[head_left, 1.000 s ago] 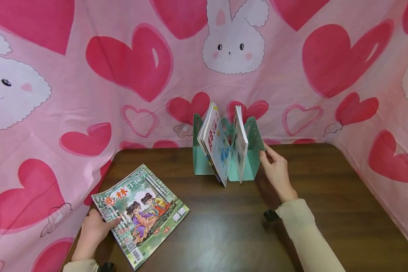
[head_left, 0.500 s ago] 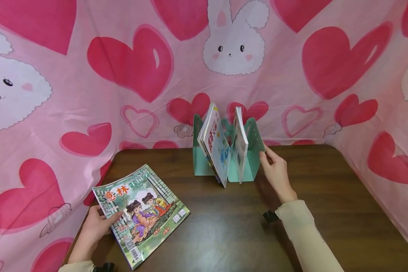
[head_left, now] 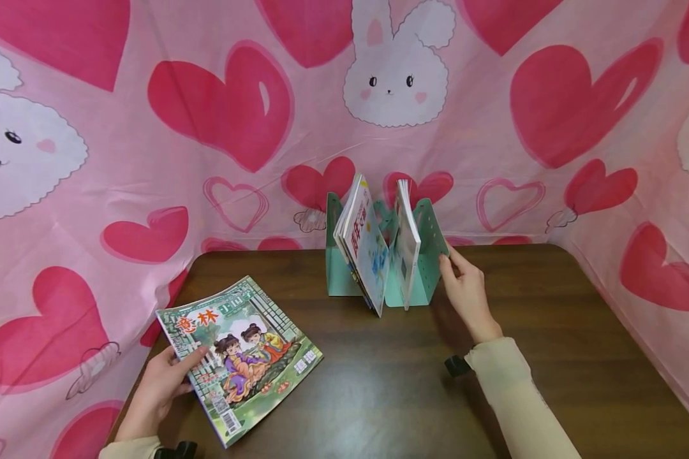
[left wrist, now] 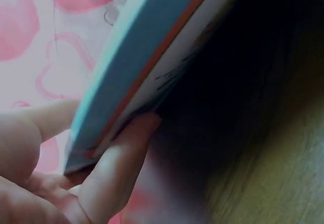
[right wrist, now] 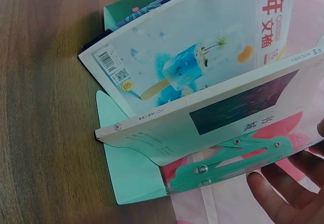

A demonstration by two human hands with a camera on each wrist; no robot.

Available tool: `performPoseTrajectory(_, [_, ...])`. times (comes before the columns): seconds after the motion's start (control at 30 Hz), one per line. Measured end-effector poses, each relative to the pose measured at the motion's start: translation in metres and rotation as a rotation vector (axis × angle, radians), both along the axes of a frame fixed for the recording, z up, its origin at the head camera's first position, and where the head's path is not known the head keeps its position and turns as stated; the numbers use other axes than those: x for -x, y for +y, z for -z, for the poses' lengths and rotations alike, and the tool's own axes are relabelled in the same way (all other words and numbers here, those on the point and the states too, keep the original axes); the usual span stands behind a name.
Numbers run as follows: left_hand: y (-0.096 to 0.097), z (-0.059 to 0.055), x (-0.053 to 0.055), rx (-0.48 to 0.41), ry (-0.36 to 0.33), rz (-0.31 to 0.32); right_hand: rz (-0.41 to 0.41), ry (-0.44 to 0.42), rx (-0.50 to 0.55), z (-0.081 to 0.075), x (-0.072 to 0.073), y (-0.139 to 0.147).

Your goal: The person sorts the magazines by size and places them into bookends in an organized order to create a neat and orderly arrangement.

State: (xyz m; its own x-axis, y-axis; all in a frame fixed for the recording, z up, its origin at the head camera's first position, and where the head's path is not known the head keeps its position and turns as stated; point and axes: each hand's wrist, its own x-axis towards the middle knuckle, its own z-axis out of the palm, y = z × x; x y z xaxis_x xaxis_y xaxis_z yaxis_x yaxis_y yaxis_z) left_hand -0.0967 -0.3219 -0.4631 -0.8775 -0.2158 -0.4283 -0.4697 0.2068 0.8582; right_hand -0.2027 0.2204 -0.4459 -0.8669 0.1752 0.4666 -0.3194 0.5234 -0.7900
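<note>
My left hand (head_left: pixel 159 386) pinches the left edge of a magazine (head_left: pixel 258 366), thumb on the illustrated cover and fingers underneath. In the left wrist view the magazine (left wrist: pixel 136 67) is tilted, its held side raised off the table. At the back stands a mint-green adjustable bookend (head_left: pixel 432 245). My right hand (head_left: pixel 467 294) grips its right end plate by the edge; the right wrist view shows fingertips (right wrist: pixel 260 188) against that plate. Several magazines (head_left: pixel 370 252) lean in the bookend's left part, and a thin white one (head_left: pixel 406 245) stands nearer the right plate.
A dark wooden table (head_left: pixel 379 395) lies under everything. Behind it and along both sides hangs a pink cloth (head_left: pixel 252 210) printed with hearts and rabbits. The bookend stands close to the table's back edge.
My left hand has shifted slightly up and forward along the magazine's edge, and the held side has risen a little. The right hand and the bookend look unmoved.
</note>
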Motion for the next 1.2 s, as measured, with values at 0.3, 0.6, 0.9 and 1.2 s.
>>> performPoseTrajectory(0.3, [0.009,0.002,-0.002,-0.035,0.059,0.078,0.011,0.005,0.013,0.0,0.0,-0.002])
performPoseTrajectory(0.6, [0.02,-0.009,-0.006,0.008,0.153,0.077,0.018,-0.015,0.034,0.0,0.0,-0.003])
performPoseTrajectory(0.9, [0.044,-0.032,-0.016,0.09,0.35,0.047,0.021,-0.025,0.059,0.0,0.0,-0.004])
performPoseTrajectory(1.2, [0.079,-0.058,-0.03,0.318,0.586,0.009,0.019,-0.011,0.058,0.0,0.0,-0.004])
